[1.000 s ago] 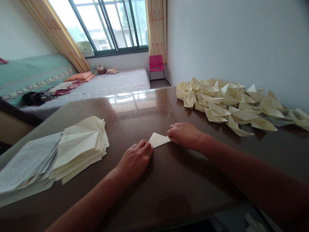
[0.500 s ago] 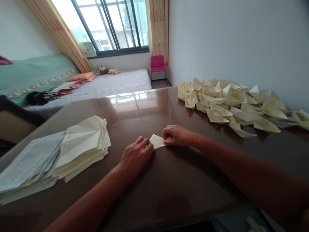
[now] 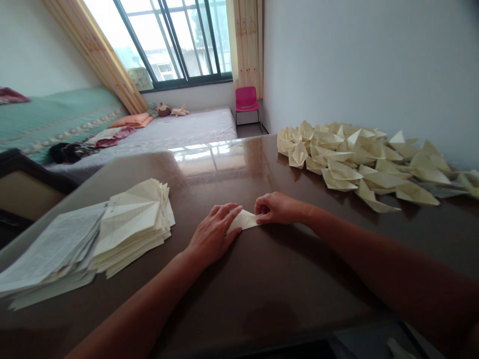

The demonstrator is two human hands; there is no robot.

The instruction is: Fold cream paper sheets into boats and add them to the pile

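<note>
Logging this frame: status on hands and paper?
Left hand flat on folded paper, pressing it to the table. Right hand pinches its right end. Off to the sides: sheet stack, folded pile.

Room interior. A large window (image 3: 175, 42) with a dark frame fills the far wall and admits bright daylight. Patterned yellow curtains hang at its left (image 3: 101, 55) and right (image 3: 249, 45). The right wall (image 3: 355, 65) is plain and pale, as is the left wall (image 3: 33, 50). Below the window lies a bed (image 3: 187, 130) with a grey cover, bearing an orange pillow (image 3: 130, 119), soft toys (image 3: 174, 109) and dark clothes (image 3: 67, 152). A green quilted cover (image 3: 56, 117) lies at far left. A pink chair (image 3: 246, 99) stands in the far corner on a dark floor (image 3: 250, 130). A glossy dark-brown table (image 3: 262, 299) fills the near field, reflecting the window.
</note>
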